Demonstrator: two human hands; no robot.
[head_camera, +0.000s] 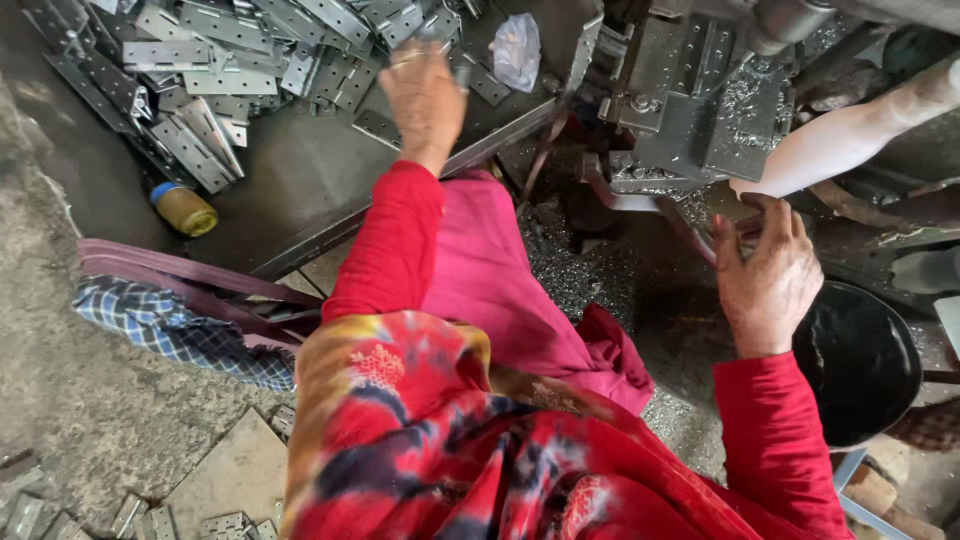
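Reaching far out to the left, the left hand comes down at the near right edge of a heap of flat metal brackets, thin grey steel strips punched with rows of small round holes, dull and a little scuffed, lying crisscrossed on a dark, worn metal tray at the far left; the hand is seen from the back and blurred, wrist bent and fingers curled down onto the nearest pieces, but whether they have closed on one I cannot tell. The red sleeve runs straight from the body to that wrist. On the right, the right hand is raised with its back to the camera, fingers folded up around the lower edge of a grey steel machine block, a heavy, boxy thing dusted with bright metal shavings; the thumb stands apart on the left, and what exactly the fingers clasp is hidden. A pale rounded handle slants away just beyond that hand. A small jar with a blue cap lies on its side on the tray, near the brackets, and a crumpled clear plastic bag sits at the tray's far right. A black round bowl sits near and right of the right wrist
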